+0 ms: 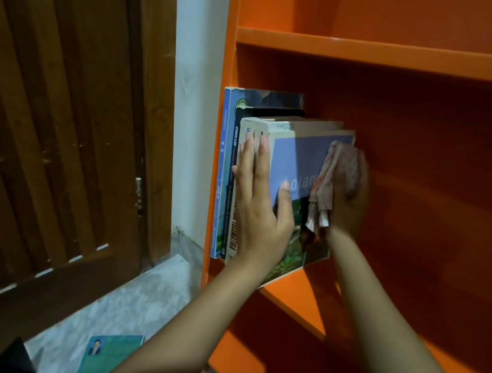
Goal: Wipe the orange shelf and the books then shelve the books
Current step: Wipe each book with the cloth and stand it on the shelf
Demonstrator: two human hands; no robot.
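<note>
Right hand [349, 201]: fingers curled round a bunched, patterned cloth [323, 191], which it presses to the front cover of the blue-covered book [298, 159]. Judged purpose: wiping that cover while the book stands in place.

Left hand [255, 200]: grasps nothing. The fingers are straight and laid flat over the spines, and the thumb lies on the blue cover. Judged purpose: bracing the row so the wiping pressure does not topple it or push it aside.

Blue-covered book: outermost of the row, on its bottom edge and leaning leftward onto its neighbours. Its front corner slightly overhangs the shelf edge.

Row of books [232, 158]: several volumes standing spine-out, packed against the left side wall of the orange shelf [294, 305], which props them at that end. To their right the board is bare and in shadow.

Upper board [385, 55]: nothing visible on it.

Teal book [108, 354]: flat on the pale floor [132, 297] below the forearms, well apart from the row. Judged not yet shelved.

Wooden door [55, 126]: left of the unit, with a strip of white wall [190, 82] between.
</note>
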